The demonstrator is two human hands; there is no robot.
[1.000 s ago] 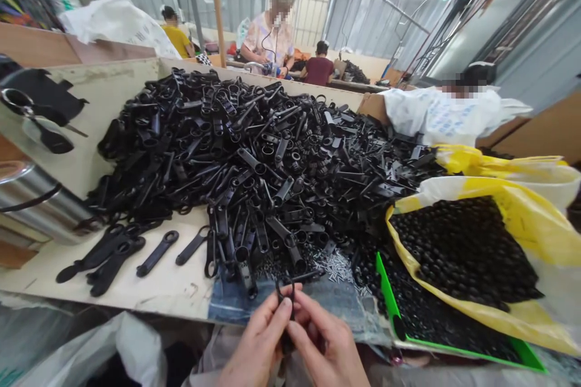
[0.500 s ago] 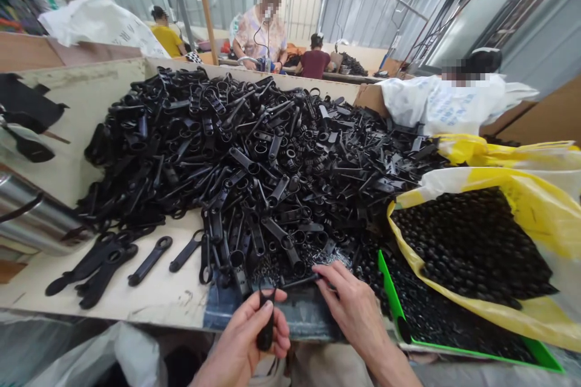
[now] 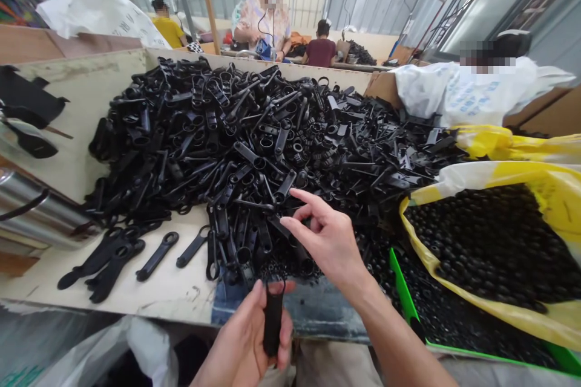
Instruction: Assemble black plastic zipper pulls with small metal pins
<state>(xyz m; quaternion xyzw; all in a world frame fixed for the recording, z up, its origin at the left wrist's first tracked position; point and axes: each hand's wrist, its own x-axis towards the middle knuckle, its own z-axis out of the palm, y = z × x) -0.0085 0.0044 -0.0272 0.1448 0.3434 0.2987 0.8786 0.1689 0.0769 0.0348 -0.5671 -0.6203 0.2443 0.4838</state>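
My left hand [image 3: 242, 335] is wrapped round a black plastic handle [image 3: 273, 323] with a ring-like end, held upright just off the table's front edge. Above the heap's front part, my right hand [image 3: 330, 242] has thumb and index finger apart, with nothing visible between them. The large heap of black plastic parts [image 3: 190, 133] has ringed handles on its left and smaller flat pieces on its right. Left of my hands, single handles [image 3: 157, 256] lie on the pale tabletop. Small loose bits at the heap's front are too small to name.
On the right, a yellow-and-white bag [image 3: 438, 281] of round black pieces rests over a green tray [image 3: 402, 293] of tiny black parts. A steel flask [image 3: 49, 208] lies at the left. Several people sit or stand beyond the bin wall [image 3: 349, 77].
My right hand has left the table's front edge and risen forward over the heap; the thin black rod it held no longer shows in it. The left hand has turned the handle slightly.
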